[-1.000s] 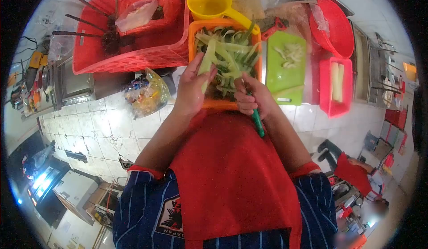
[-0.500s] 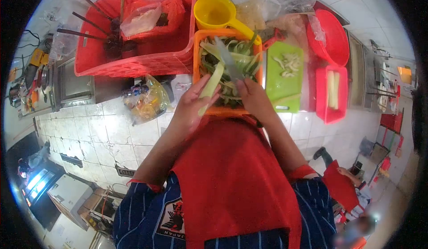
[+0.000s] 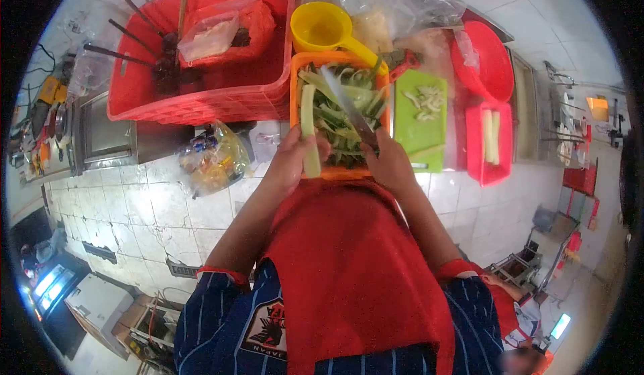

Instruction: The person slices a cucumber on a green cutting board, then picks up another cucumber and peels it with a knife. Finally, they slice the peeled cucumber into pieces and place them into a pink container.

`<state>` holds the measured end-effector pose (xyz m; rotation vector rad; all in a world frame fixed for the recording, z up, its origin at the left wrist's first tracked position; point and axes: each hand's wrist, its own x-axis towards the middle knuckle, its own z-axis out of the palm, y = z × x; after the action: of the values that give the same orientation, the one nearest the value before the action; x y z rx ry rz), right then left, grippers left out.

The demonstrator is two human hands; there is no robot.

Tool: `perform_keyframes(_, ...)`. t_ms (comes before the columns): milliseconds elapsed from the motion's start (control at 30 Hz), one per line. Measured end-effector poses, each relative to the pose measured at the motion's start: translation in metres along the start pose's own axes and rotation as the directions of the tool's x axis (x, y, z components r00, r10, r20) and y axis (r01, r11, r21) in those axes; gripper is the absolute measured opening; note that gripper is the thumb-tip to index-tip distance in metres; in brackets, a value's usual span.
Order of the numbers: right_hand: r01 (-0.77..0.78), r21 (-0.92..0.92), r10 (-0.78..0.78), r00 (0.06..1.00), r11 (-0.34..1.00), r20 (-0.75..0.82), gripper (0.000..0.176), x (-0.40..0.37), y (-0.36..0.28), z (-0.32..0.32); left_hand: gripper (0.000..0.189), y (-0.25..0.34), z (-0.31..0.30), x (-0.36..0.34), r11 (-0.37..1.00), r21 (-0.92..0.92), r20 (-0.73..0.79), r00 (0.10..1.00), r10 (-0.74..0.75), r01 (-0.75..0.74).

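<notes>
My left hand [image 3: 291,158] is closed around a long pale-green vegetable stalk [image 3: 308,117], which stands nearly lengthwise over the left side of an orange crate [image 3: 294,100]. My right hand [image 3: 390,164] grips the handle of a knife [image 3: 349,106]. Its blade points away from me and slants left above the crate, apart from the stalk. Below both hands, the crate is full of green peelings and leafy strips [image 3: 339,123].
Right of the crate lies a green cutting board [image 3: 422,137] with cut pale pieces. A pink basket [image 3: 477,167] beyond holds pale stalks. A yellow ladle [image 3: 320,27] rests behind the crate; a large red crate [image 3: 201,100] stands left. Another person [image 3: 506,308] is at the lower right.
The stalk has turned more upright and shifted left, away from the knife blade. My right hand and the knife have come slightly nearer to me.
</notes>
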<state>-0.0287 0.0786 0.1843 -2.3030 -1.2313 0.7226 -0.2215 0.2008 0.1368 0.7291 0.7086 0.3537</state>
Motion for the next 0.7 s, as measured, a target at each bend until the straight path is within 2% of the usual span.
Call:
perform_keyframes(33,-0.006,0.028,0.006,1.0,1.0,0.001,0.031,0.001,0.003,0.0,0.031,0.003,0.005,0.001,1.0,0.001,0.011,1.0,0.002,-0.002)
perform_keyframes(67,-0.005,0.023,0.005,1.0,1.0,-0.005,0.031,0.002,0.004,0.0,0.035,0.007,0.011,0.001,0.997,-0.073,0.048,0.999,0.002,0.001)
perform_keyframes(100,0.019,0.147,-0.013,0.999,0.989,-0.042,0.039,0.001,0.0,0.003,0.038,0.009,0.017,0.0,0.989,-0.145,0.084,0.996,0.001,0.012)
perform_keyframes(133,0.042,0.269,-0.02,0.996,0.962,-0.084,0.047,-0.002,-0.005,0.005,0.038,0.007,0.02,0.002,0.99,-0.143,0.092,0.996,-0.005,0.018)
perform_keyframes(167,0.034,0.269,-0.009,0.996,0.963,-0.093,0.047,-0.003,-0.011,0.004,0.039,0.004,0.023,0.004,0.995,-0.098,0.102,0.994,0.024,-0.014)
perform_keyframes(233,0.009,0.268,-0.005,1.0,0.963,-0.017,0.058,0.0,-0.034,-0.004,0.04,0.001,0.035,0.008,0.998,-0.047,0.131,0.99,0.051,-0.046)
perform_keyframes(267,0.027,0.273,-0.009,0.998,0.962,-0.065,0.062,0.004,-0.031,0.004,0.04,0.0,0.044,0.007,0.994,-0.064,0.114,0.989,0.091,-0.084)
perform_keyframes(333,-0.006,0.261,0.013,1.0,0.965,-0.025,0.063,0.003,-0.032,0.0,0.04,0.001,0.048,0.004,0.989,-0.075,0.096,0.987,0.132,-0.125)
perform_keyframes(400,-0.035,0.25,0.033,0.999,0.968,0.016,0.063,0.0,-0.028,-0.001,0.043,0.004,0.044,0.003,0.974,0.031,0.055,0.974,0.222,-0.224)
perform_keyframes(433,-0.106,0.216,0.095,0.994,0.971,0.06,0.06,-0.003,-0.017,0.003,0.043,0.008,0.041,0.002,0.973,0.039,0.063,0.972,0.226,-0.228)
perform_keyframes(467,-0.176,0.18,0.16,0.982,0.968,0.1,0.056,-0.006,-0.007,0.006,0.043,0.013,0.038,0.001,0.946,0.096,0.08,0.95,0.303,-0.31)
perform_keyframes(500,-0.171,0.189,0.157,0.984,0.967,0.088,0.056,-0.008,0.001,0.008,0.044,0.018,0.036,0.001,0.908,0.15,0.102,0.92,0.378,-0.39)
perform_keyframes(567,-0.076,0.191,0.081,0.996,0.979,-0.021,0.04,-0.013,0.011,0.013,0.039,0.012,0.026,0.004,0.895,0.19,0.085,0.915,0.395,-0.404)
perform_keyframes(600,-0.078,0.205,0.088,0.995,0.976,-0.039,0.04,-0.013,0.013,0.015,0.035,0.013,0.023,0.005,0.892,0.216,0.083,0.918,0.387,-0.396)
perform_keyframes(667,0.042,0.251,-0.026,0.997,0.967,-0.069,0.024,-0.01,0.015,0.015,0.026,0.012,0.026,0.003,0.847,0.33,0.031,0.902,0.43,-0.416)
perform_keyframes(700,0.04,0.262,-0.015,0.995,0.964,-0.096,0.024,-0.009,0.013,0.01,0.026,0.015,0.028,0.0,0.84,0.341,0.06,0.901,0.429,-0.422)
